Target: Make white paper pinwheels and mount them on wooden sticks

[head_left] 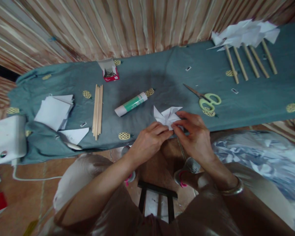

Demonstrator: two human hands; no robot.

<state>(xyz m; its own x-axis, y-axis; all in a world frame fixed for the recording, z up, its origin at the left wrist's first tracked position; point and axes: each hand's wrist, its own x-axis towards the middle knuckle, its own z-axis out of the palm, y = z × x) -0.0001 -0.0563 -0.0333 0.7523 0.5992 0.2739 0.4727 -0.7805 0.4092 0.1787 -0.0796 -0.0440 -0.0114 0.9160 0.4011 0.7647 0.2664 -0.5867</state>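
Note:
A white paper pinwheel [167, 115] with folded blades is held at the table's front edge. The fingers of my left hand [149, 140] are closed on its lower left side. From the right, my right hand [195, 136] pinches it near the middle with thumb and fingers. Part of the paper is hidden behind my fingertips. Just beyond it to the left lies a glue stick [132, 104] with a green label. Scissors [205, 99] with light green handles rest to the right, blades slightly apart.
Wooden sticks [97, 111] lie left of the glue, near an open red box of small metal pieces [110, 74]. Farther left are stacked paper squares [54, 112] and a white device [10, 139] with a cable. Finished pinwheels on sticks [247, 34] lie at the far right.

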